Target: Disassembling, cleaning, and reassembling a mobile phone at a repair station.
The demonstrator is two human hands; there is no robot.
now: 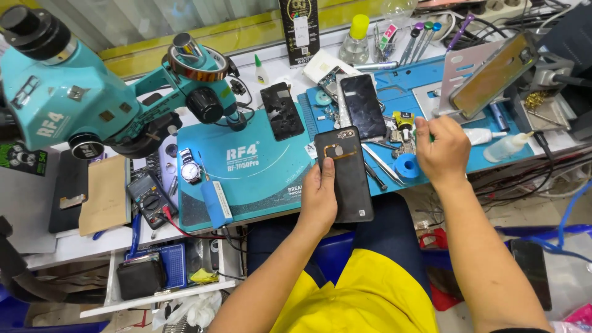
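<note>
My left hand [317, 200] grips a black phone [346, 179] by its left edge, back side up, over the front edge of the bench; its thumb rests near a small orange flex cable at the top of the phone. My right hand [441, 151] reaches onto the blue work mat [394, 86], fingers curled over small parts beside a blue tape roll [407, 165]. I cannot tell whether it pinches anything. Tweezers [379, 163] lie between the two hands.
A teal microscope [92, 92] stands at the left over a teal mat [259, 179] with a wristwatch [190, 166] and a multimeter [151, 197]. Two more dark phones [364, 105] [282, 111] lie behind. A stand holds a tilted phone [493, 74]. Bottles, tools, cables crowd the back.
</note>
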